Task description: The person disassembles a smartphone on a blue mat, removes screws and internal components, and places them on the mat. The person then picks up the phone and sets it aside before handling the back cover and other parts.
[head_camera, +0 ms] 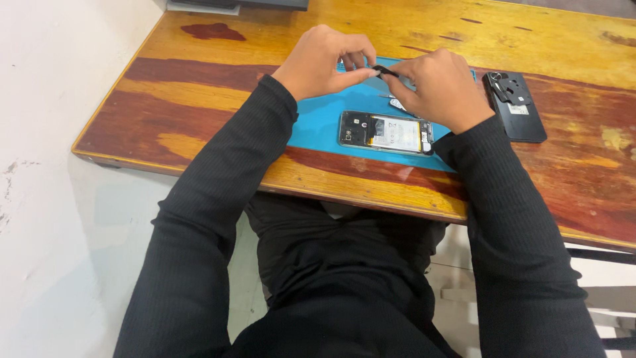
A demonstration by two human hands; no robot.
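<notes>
Worktop [199, 93] of varnished wood, streaked red-brown and yellow, carries a flat blue mat [318, 129] in front of me. On the mat lies an opened phone [386, 132], back off, its pale battery and dark circuit parts showing; nothing covers it, though my right wrist hangs just above its far end. Beside the mat, to the right, rests a black back cover [520, 113] with small dark parts lying on it. A few tiny pieces, too small to tell, sit on the mat under my fingers. My left hand [321, 59] and right hand [434, 86] meet above the mat's far edge, each grip closed by the fingertips on one small black part [383, 69], thin and dark, held clear of the mat between both hands. My black ribbed sleeves cross the worktop's near edge.
</notes>
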